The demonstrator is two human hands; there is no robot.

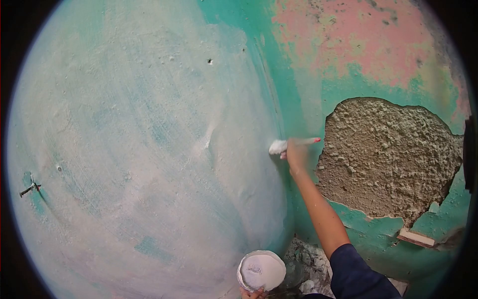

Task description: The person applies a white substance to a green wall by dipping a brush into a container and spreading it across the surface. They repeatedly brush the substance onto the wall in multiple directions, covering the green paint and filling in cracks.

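Observation:
My right hand (297, 154), slightly blurred, is closed around the handle of a paintbrush (279, 146). The white-coated bristles point left and meet the wall near the corner; the handle's red end sticks out to the right. Low in the view, my left hand (253, 293) grips the near rim of a round tub of white paint (269, 269). Only the fingers of that hand show. Thin, streaky white covers most of the left wall (149, 114), with turquoise showing through in places.
On the right wall, a large patch of rough bare plaster (388, 154) breaks the turquoise paint, with pink (358, 40) above. A bent nail (31, 189) juts from the left wall. Rubble and debris (311, 264) lie at the corner's foot. A small ledge piece (416, 237) sits below the patch.

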